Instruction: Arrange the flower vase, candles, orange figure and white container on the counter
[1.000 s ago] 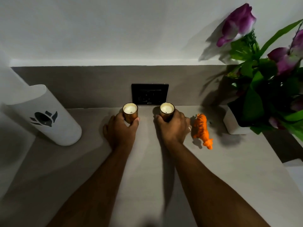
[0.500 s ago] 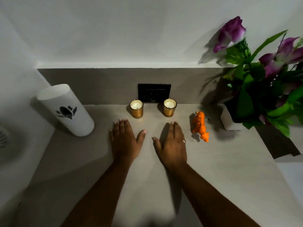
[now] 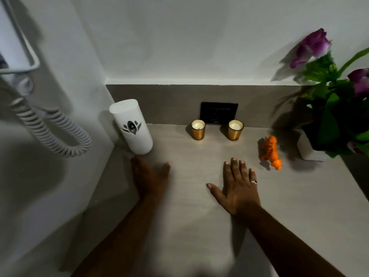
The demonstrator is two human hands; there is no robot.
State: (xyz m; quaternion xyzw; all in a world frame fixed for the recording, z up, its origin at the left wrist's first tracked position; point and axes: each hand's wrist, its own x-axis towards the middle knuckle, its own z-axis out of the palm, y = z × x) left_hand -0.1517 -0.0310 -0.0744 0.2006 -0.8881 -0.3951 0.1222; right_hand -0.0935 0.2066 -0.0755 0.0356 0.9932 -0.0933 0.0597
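Counter [image 3: 199,196] from the head view: two candles [image 3: 198,129] stand at the back wall, apart, each clear of both hands. Container [image 3: 131,126] upright in the left corner; figure [image 3: 270,151] just beside the vase [image 3: 308,148] at right. Right hand [image 3: 238,185] flat, fingers spread, empty. Left hand [image 3: 149,176] blurred, seemingly open and empty, near the container's base. Risk: a careless left reach could tip that tall container; flowers overhang the figure.

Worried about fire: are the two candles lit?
Unlit, apparently: the left candle and right candle show pale wax tops with no visible flame.
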